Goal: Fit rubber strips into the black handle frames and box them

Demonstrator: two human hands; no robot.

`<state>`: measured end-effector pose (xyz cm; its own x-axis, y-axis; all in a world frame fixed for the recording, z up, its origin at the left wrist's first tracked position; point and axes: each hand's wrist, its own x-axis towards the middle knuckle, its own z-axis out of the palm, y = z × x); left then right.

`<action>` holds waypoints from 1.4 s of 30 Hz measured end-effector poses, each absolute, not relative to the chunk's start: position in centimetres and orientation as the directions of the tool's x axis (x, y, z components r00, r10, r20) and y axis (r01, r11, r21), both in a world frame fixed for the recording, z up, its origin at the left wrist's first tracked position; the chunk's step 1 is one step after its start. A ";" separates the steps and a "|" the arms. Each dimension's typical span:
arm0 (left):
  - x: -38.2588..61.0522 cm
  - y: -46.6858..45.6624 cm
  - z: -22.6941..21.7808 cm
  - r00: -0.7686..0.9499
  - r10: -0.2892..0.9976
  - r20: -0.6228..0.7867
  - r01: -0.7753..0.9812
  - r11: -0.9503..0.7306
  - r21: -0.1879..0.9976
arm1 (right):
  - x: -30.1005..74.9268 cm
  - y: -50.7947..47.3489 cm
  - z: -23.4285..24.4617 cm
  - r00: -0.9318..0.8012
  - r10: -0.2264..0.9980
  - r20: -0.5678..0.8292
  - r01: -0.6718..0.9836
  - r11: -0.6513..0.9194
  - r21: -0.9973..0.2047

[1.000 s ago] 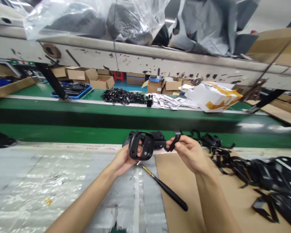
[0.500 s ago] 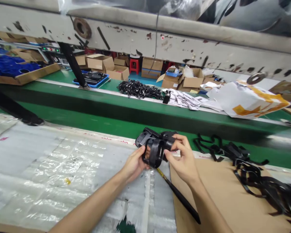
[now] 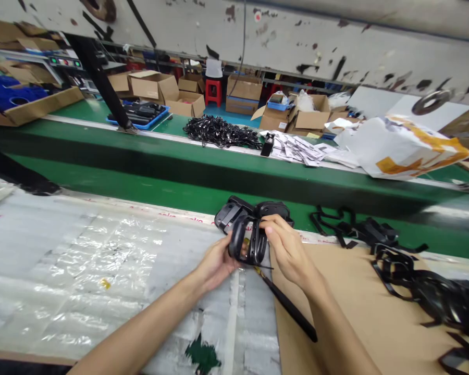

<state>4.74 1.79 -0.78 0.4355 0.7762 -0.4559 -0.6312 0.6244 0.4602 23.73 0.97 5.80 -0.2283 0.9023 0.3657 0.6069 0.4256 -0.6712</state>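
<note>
My left hand (image 3: pixel 218 262) is closed on the left side of a black rounded plastic frame (image 3: pixel 239 240), held tilted above the worktable. My right hand (image 3: pixel 288 249) has its fingers closed on the frame's upper right edge, where a thin black strip or second rim shows; their exact join is hard to make out. Right behind the frame sit two black plastic housings (image 3: pixel 227 212), partly hidden by the frame and fingers. Below the hands lies a slim tool with a long black handle (image 3: pixel 291 308) and a yellowish end, its kind unclear.
Black strips and frames (image 3: pixel 410 276) are heaped at the right, partly on a cardboard sheet (image 3: pixel 352 307). Plastic film (image 3: pixel 101 265) covers the table at left. A green conveyor (image 3: pixel 160 179) runs behind, with black cords (image 3: pixel 221 130) and white papers (image 3: pixel 297 147) beyond. A worn beam (image 3: pixel 281 41) crosses overhead.
The frame has turned in my hands, so its opening faces me more. My right hand has rolled over, its back now showing more. The camera view has tipped downward slightly.
</note>
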 end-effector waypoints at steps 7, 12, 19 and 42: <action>4.3 1.9 -0.6 0.391 0.804 -0.449 -0.583 0.593 0.555 | 24.8 0.7 5.6 -0.210 0.937 0.278 0.667 0.345 -0.660; 4.1 2.3 -0.8 0.425 0.791 -0.441 -0.590 0.611 0.528 | 26.1 0.4 5.9 -0.073 0.966 0.246 0.582 0.242 -0.776; 4.4 1.6 -1.0 0.472 0.797 -0.376 -0.553 0.600 0.579 | 25.0 0.8 5.6 -0.158 0.885 0.439 0.691 0.417 -0.591; 3.6 0.9 0.8 0.429 0.887 -0.169 -0.430 0.365 0.826 | 22.1 0.7 4.1 -0.026 0.855 0.518 0.359 0.491 -0.794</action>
<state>3.57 0.91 0.78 0.4287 0.8874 -0.1695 -0.4297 0.3653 0.8257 22.11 0.69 4.05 -0.0256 0.8552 0.5177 0.3592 0.4911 -0.7936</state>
